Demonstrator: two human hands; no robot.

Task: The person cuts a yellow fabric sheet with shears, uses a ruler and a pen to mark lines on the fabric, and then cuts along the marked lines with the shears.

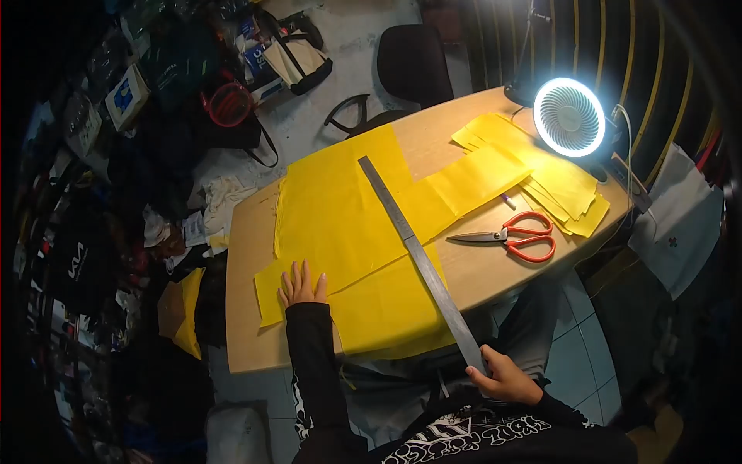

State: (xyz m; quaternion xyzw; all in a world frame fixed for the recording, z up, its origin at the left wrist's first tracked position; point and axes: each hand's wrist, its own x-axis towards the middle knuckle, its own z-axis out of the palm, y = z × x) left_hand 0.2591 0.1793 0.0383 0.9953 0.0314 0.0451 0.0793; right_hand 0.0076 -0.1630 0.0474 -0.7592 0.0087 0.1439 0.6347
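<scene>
A long yellow strip of sheet material point(386, 246) lies slantwise across a wider yellow sheet point(344, 174) on the table. My left hand point(302, 284) rests flat on the strip's left end, fingers spread. At the table's front edge, my right hand point(504, 377) grips the near end of a long metal ruler point(433, 282). The ruler points away from me and crosses over the yellow material; whether it touches all along cannot be told. Scissors with red-orange handles point(530, 237) lie to the right of the ruler, blades pointing left.
A pile of yellow pieces point(568, 189) sits at the table's right end, beside a lit round fan point(570, 117). A pen point(507, 201) lies near the scissors. Behind the wooden table point(255, 232) stands a dark chair point(415, 66). Bags and clutter fill the left floor.
</scene>
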